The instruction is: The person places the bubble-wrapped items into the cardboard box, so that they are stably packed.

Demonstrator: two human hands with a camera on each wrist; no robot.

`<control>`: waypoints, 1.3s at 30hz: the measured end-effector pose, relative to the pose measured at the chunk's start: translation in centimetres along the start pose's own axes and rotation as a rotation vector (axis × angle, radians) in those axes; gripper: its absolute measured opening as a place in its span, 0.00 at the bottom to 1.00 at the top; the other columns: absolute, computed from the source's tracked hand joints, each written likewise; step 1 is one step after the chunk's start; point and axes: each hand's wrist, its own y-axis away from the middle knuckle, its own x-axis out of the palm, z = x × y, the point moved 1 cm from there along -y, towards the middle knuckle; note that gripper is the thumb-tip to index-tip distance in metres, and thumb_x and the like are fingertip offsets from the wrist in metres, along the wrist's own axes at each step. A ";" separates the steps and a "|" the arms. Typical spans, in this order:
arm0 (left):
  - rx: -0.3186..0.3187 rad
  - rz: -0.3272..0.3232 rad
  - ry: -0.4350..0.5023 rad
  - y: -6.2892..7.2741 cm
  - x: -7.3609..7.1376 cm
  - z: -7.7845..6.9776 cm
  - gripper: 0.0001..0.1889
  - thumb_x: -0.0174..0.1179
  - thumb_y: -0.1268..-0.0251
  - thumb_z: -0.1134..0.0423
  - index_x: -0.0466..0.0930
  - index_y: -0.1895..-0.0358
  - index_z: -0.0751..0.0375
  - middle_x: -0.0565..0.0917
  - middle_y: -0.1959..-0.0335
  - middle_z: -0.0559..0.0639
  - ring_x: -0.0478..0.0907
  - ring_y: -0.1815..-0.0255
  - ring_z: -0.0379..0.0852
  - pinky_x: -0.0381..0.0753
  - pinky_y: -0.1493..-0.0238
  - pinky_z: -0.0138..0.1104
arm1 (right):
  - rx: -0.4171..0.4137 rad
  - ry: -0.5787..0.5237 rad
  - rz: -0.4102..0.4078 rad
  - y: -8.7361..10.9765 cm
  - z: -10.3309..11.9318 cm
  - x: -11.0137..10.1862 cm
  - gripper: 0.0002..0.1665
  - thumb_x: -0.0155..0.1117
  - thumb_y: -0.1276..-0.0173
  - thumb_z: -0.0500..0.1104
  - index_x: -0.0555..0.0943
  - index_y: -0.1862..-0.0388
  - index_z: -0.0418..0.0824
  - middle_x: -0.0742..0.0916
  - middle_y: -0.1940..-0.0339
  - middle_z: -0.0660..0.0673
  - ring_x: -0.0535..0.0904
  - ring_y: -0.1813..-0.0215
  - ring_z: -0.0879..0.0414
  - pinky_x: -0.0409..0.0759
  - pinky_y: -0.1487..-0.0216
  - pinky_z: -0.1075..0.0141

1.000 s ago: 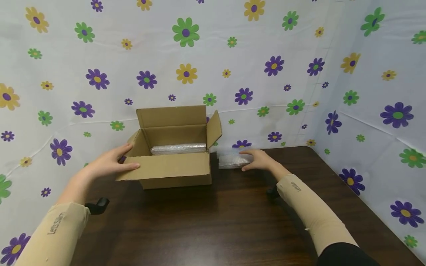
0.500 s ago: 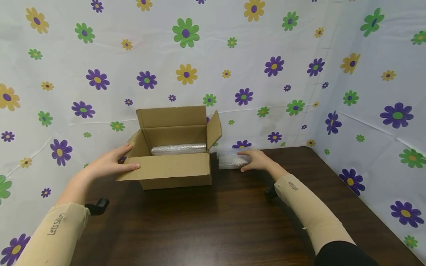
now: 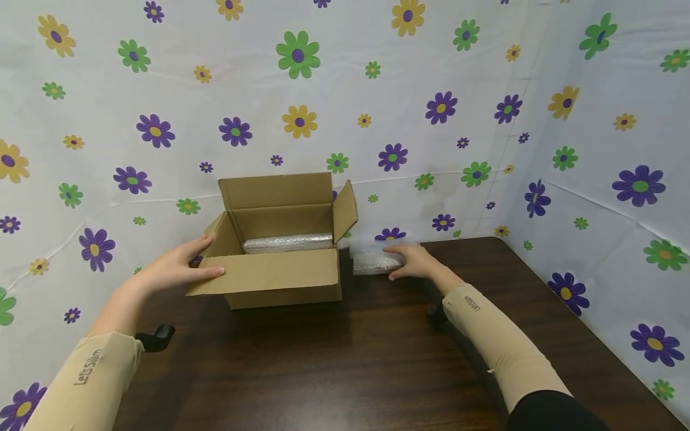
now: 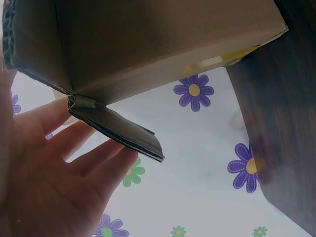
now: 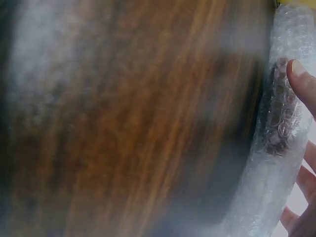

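Note:
An open cardboard box (image 3: 283,296) stands on the table with its flaps spread. Inside it lies a bubble-wrapped bundle (image 3: 288,242). My left hand (image 3: 172,263) holds the box at its left front corner, thumb on the front flap and fingers by the side flap (image 4: 116,128). To the right of the box, my right hand (image 3: 417,263) grips a second bubble-wrapped package (image 3: 372,263) that lies on the table. In the right wrist view the thumb (image 5: 303,84) presses the near side of this package, and the other fingers are round its far side. Something brownish shows through the wrap.
The dark wooden table (image 3: 345,365) meets a white flower-print sheet (image 3: 366,78) behind the box and along the right side. Yellow tape (image 4: 242,53) shows on the box in the left wrist view.
My right hand has shifted slightly left along the bubble-wrapped package. The left hand keeps its place on the box, and the head view has turned very slightly.

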 end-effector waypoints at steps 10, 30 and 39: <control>-0.004 0.009 0.002 0.0 -0.1 0.0 0.48 0.64 0.38 0.47 0.50 0.26 0.74 0.53 0.28 0.75 0.49 0.28 0.73 0.53 0.35 0.65 | 0.002 0.029 -0.021 -0.2 0.0 0.3 0.46 0.77 0.47 0.53 0.71 0.30 0.46 0.76 0.33 0.42 0.69 0.32 0.39 0.53 0.37 0.28; -0.017 0.008 -0.004 0.2 0.2 0.2 0.48 0.63 0.38 0.45 0.50 0.26 0.72 0.53 0.27 0.75 0.49 0.29 0.74 0.53 0.36 0.66 | 0.038 0.071 -0.021 -0.8 0.3 0.9 0.46 0.78 0.48 0.56 0.72 0.30 0.50 0.77 0.33 0.46 0.69 0.31 0.43 0.44 0.34 0.28; -0.012 0.003 -0.002 0.1 0.2 0.1 0.48 0.64 0.38 0.46 0.50 0.26 0.73 0.53 0.28 0.75 0.49 0.29 0.74 0.53 0.36 0.66 | 0.028 0.075 -0.048 -0.7 0.5 0.9 0.41 0.78 0.47 0.53 0.75 0.33 0.51 0.78 0.35 0.47 0.70 0.32 0.43 0.43 0.34 0.28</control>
